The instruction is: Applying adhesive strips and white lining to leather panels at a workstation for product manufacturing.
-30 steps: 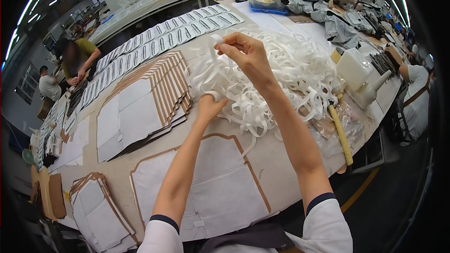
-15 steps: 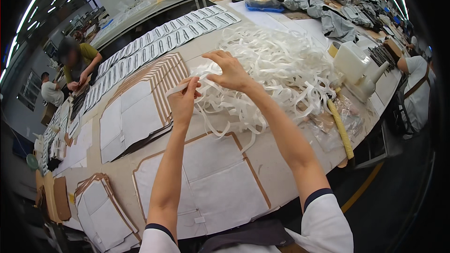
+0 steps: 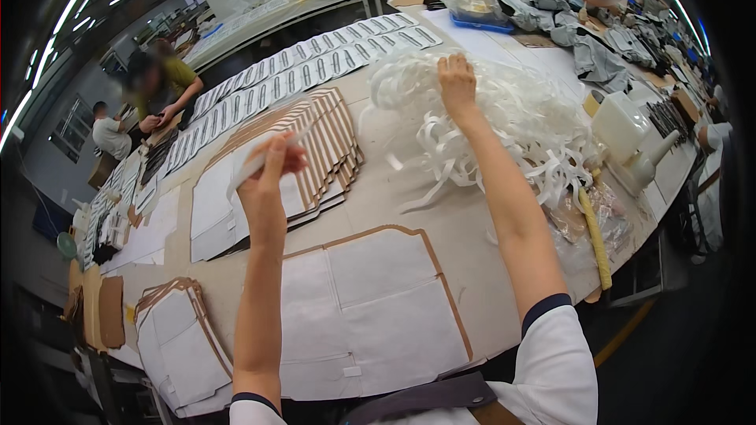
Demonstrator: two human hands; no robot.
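Note:
A thin white strip (image 3: 246, 170) is pinched in my left hand (image 3: 268, 185), with one end hanging past the thumb. This hand is raised in front of a fanned stack of brown-edged white panels (image 3: 335, 138). My right hand (image 3: 458, 88) is at the left part of a big tangled heap of white ribbon (image 3: 543, 114), its fingers curled down and closed on some of the ribbon. Several loops hang below that hand, smeared by motion. Between my forearms lies a large white panel with a brown edge (image 3: 394, 299), flat on the table.
White pieces with dark oval outlines (image 3: 315, 63) lie in rows at the back. A white plastic bottle (image 3: 622, 126), a yellow roll (image 3: 594, 240) and clear bags (image 3: 571, 224) lie on the right. A smaller panel stack (image 3: 177, 338) sits lower left. Other people work around.
My hands have moved apart. The left went left and down with the strip; the right moved right and away, closing on the ribbon heap and shifting its loops away from the near panel.

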